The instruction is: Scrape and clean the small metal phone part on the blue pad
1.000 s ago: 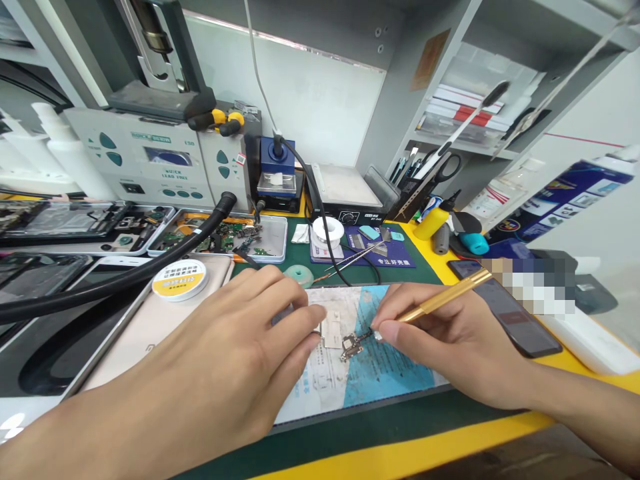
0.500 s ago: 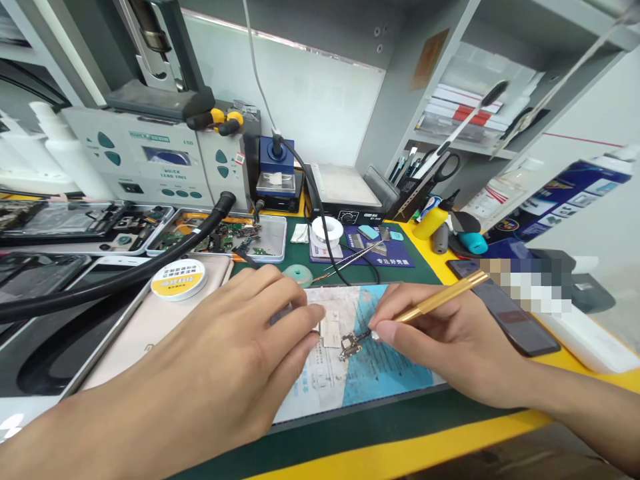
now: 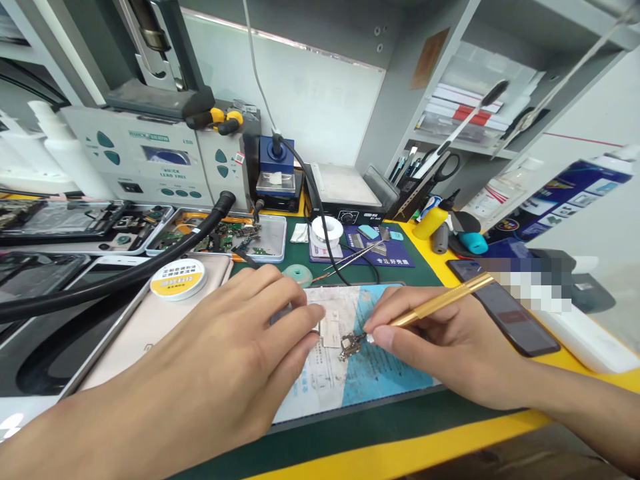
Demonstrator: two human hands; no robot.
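While our right hand [image 3: 430,340] grasps the gold tool [image 3: 443,300] like a pen, its thumb and forefinger come together just beside the small board [image 3: 351,344]. A white scrap [image 3: 370,339] shows at the thumb, and a dark sliver runs towards the board; tool tip or part of the board, we can't tell. Our left hand [image 3: 250,327] is curled, fingertips beside the pale plate [image 3: 331,329]; whether they pinch anything, we can't say.

So where do we stand? The board lies bare on the blue-and-white pad [image 3: 390,373], right of the plate: that much looks done. Work on it seems under way, with no finish showing; how much is left, we can't judge.

Farther out, we have the tweezers [image 3: 357,255] and white spool [image 3: 327,231] behind the pad, a round tin [image 3: 179,280] on our left, a dark phone [image 3: 510,313] on our right. Beyond the tin, a tray [image 3: 277,240] holds loose circuit parts, and the grey station [image 3: 170,160] stands behind it.
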